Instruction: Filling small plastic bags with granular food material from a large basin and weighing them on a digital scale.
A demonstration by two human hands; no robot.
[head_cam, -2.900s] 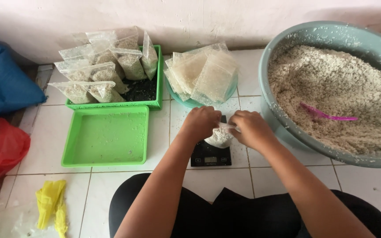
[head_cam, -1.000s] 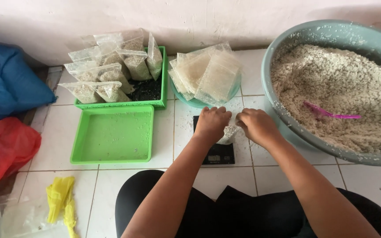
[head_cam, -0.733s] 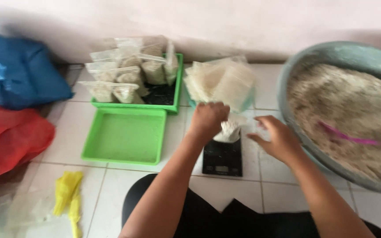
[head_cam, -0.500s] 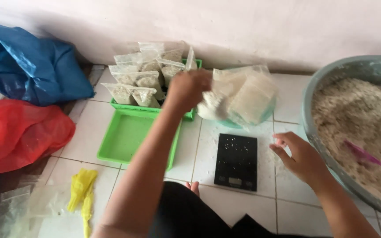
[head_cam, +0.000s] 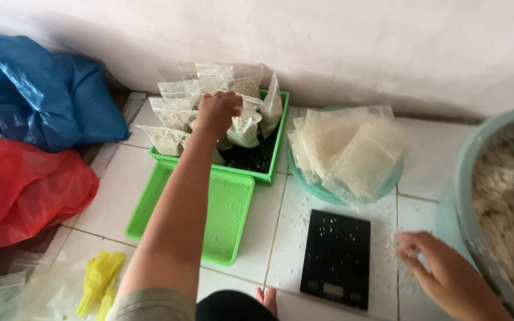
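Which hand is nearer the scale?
Right. The right hand hovers just beside the scale; the left hand is far off, over the bag tray.

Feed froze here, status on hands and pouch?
Left hand sets filled pouch among pouches in green tray. Right hand open beside black scale. Nothing blocking.

Grey basin [head_cam: 468, 178] cut off at right edge.

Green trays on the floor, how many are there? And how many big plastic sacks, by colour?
Green trays: 2, one full of filled packets, one bare
Blue plastic sack: 1
Red plastic sack: 1
Total: 4
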